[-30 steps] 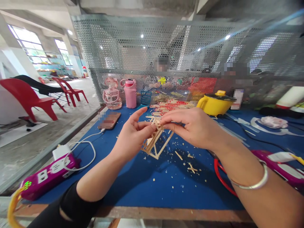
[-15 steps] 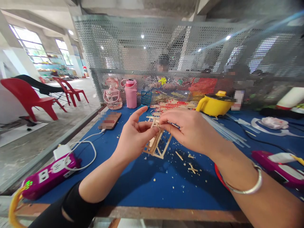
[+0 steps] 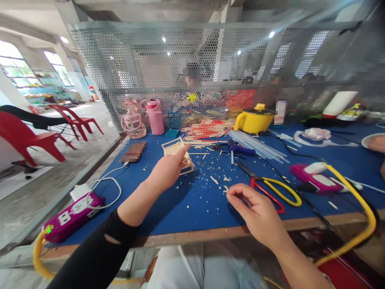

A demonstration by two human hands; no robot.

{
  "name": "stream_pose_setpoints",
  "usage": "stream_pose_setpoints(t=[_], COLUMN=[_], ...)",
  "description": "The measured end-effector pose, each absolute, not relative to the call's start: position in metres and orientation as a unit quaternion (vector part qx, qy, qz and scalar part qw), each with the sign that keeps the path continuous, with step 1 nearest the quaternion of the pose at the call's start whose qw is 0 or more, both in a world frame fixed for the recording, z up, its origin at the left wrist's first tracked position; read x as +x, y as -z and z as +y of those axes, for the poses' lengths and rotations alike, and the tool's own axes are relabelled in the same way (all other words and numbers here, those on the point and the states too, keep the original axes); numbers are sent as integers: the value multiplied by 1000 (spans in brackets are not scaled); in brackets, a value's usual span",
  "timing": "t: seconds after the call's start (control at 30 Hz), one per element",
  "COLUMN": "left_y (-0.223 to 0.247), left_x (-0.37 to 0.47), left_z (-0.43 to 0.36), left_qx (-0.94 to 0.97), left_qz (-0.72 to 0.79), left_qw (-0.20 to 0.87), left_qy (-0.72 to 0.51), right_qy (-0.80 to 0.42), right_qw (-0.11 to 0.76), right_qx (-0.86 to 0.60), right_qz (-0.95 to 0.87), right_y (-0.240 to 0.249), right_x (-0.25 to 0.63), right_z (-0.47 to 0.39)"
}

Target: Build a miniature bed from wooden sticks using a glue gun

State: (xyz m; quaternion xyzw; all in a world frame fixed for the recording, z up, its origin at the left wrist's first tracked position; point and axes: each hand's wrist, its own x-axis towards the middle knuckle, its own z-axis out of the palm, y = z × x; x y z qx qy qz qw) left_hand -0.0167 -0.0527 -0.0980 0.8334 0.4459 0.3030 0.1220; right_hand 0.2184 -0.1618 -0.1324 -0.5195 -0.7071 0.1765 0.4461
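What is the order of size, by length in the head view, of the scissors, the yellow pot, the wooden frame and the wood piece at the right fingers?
1. Scissors
2. Pot and frame, not ranked: the left hand hides part of the frame.
3. Wood piece

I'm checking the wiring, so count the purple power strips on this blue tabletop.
2: the left strip lies near the left edge of the tabletop; the right strip lies right of the scissors. Others might be hidden.

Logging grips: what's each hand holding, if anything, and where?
Left hand holds the stick frame, exact grip hidden. Right hand is at crossed sticks; hold unclear.
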Motion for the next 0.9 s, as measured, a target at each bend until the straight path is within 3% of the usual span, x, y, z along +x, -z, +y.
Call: stream_pose_setpoints(t=[0.1, 0.2, 0.37, 0.5, 0.67, 0.9], left_y=[101, 108, 136, 145, 137, 140], left_x=[-12, 0, 34, 45, 43, 43], left_z=[-60, -104, -190, -202, -184, -176], left_qx=[847, 785, 625, 540, 509, 458], left_qz=[439, 451, 454, 435, 375, 308], left_qw=[111, 128, 502, 592, 657, 713], left_qy=[-278, -405, -388, -412, -410, -432], right_qy=[-200, -155, -69, -79, -164, -406], right_qw=[464, 500, 504, 500, 522, 508], right_qx=[-527, -513, -439, -431, -433, -423], right_qz=[-683, -681, -740, -747, -716, -631], right_y=[142, 144, 148, 153, 153, 155], right_x=[218, 215, 202, 195, 195, 192], right_z=[-183, -198, -209, -209, -208, -207])
